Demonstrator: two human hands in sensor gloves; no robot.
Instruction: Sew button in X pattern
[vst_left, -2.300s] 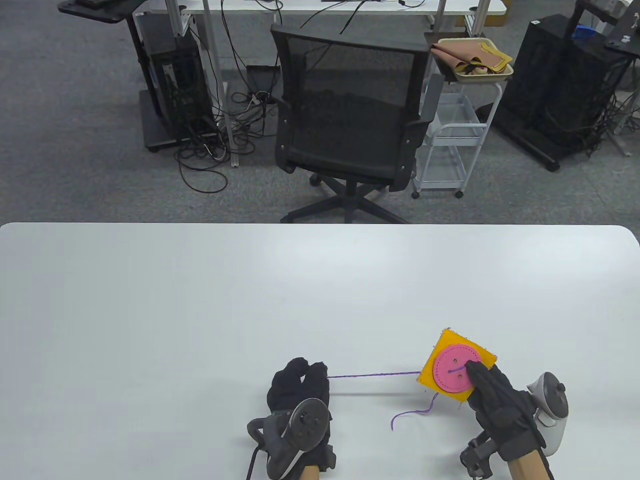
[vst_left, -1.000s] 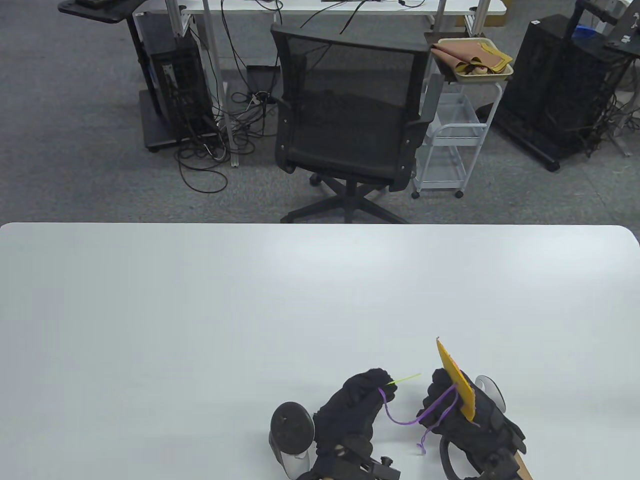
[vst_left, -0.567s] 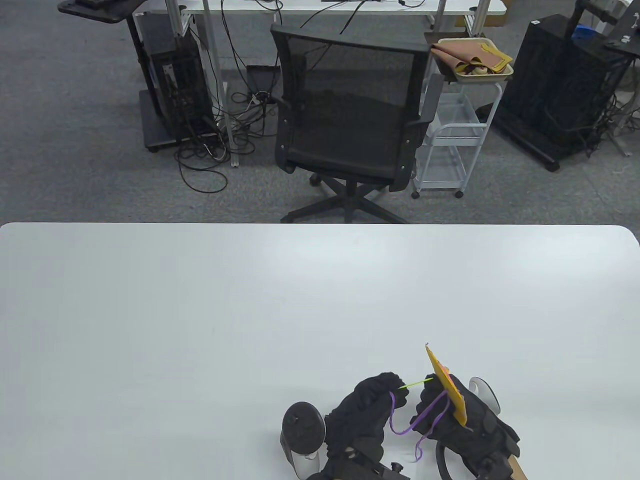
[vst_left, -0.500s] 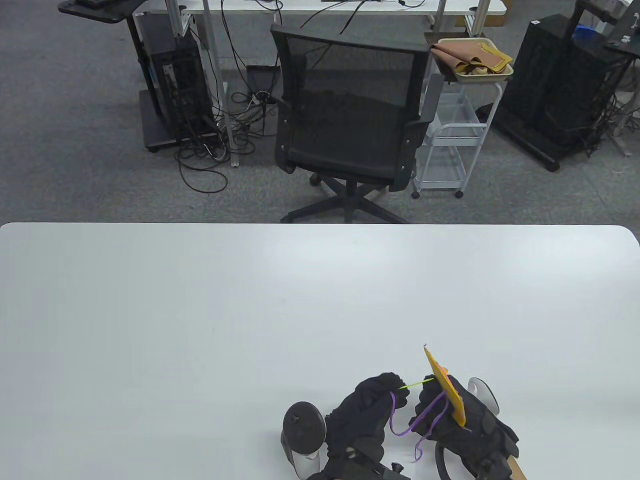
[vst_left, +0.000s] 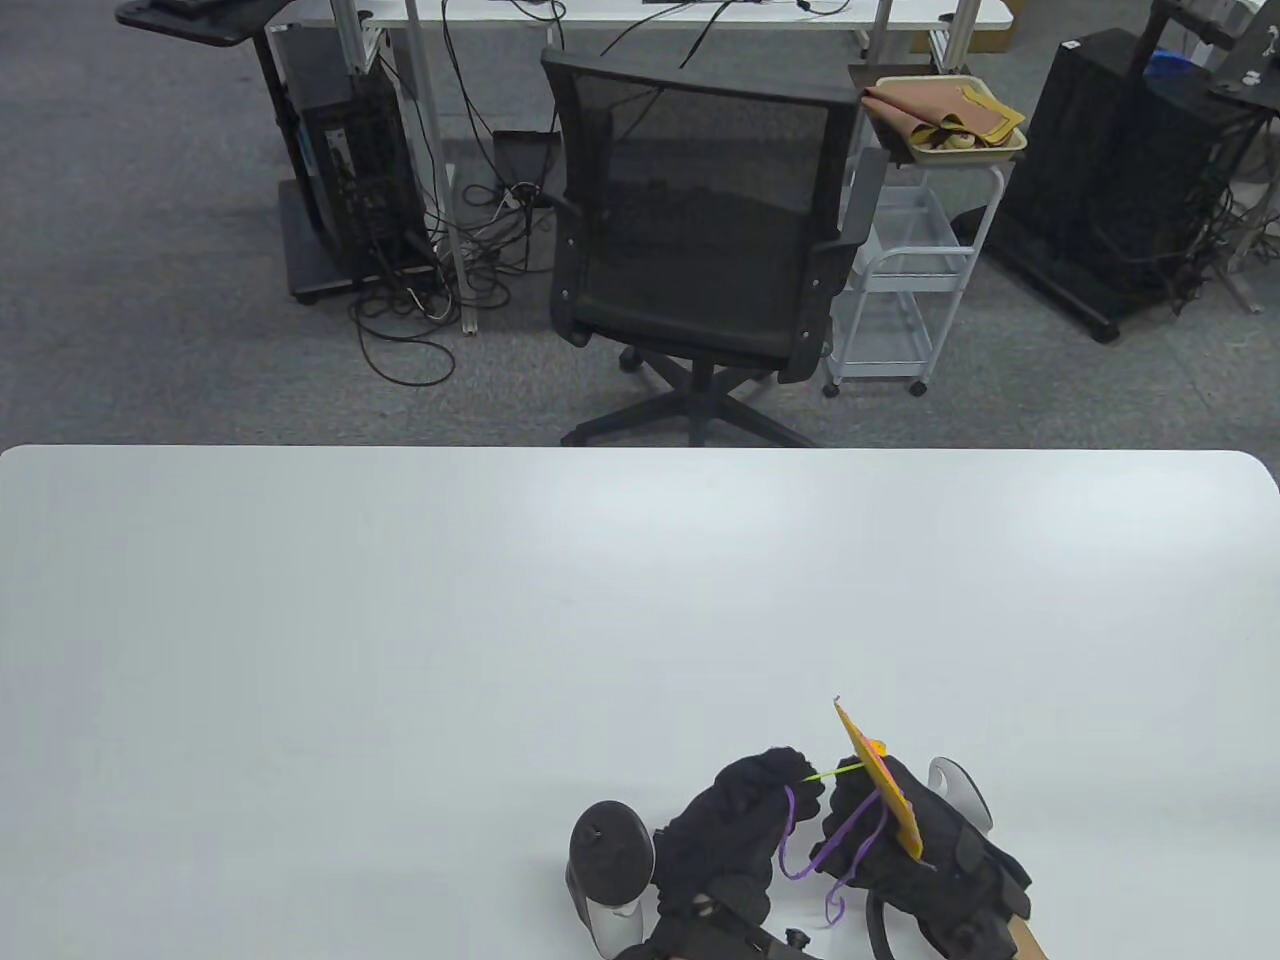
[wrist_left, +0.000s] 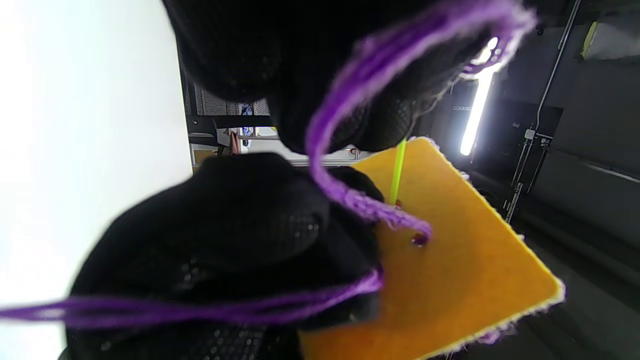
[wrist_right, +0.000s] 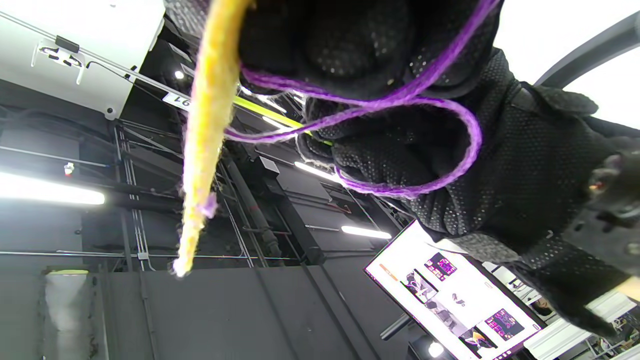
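Note:
My right hand (vst_left: 905, 840) holds the yellow felt square (vst_left: 880, 785) on edge above the table, its back toward my left hand. The pink button on its far side is hidden. My left hand (vst_left: 765, 805) pinches a thin green needle (vst_left: 838, 772) whose tip touches the back of the felt. In the left wrist view the needle (wrist_left: 397, 170) meets the felt (wrist_left: 465, 270) at a hole, beside a second hole where the purple thread (wrist_left: 350, 200) comes out. The thread (vst_left: 815, 860) hangs in loops between both hands.
The white table (vst_left: 400, 620) spreads far and left of my hands. Beyond its far edge stand a black office chair (vst_left: 700, 230) and a white cart (vst_left: 900, 290) with a tray of fabric scraps.
The felt went from lying flat with the thread pulled taut to being held on edge. My left hand brought the needle to its back; over the last second both hands shifted slightly left.

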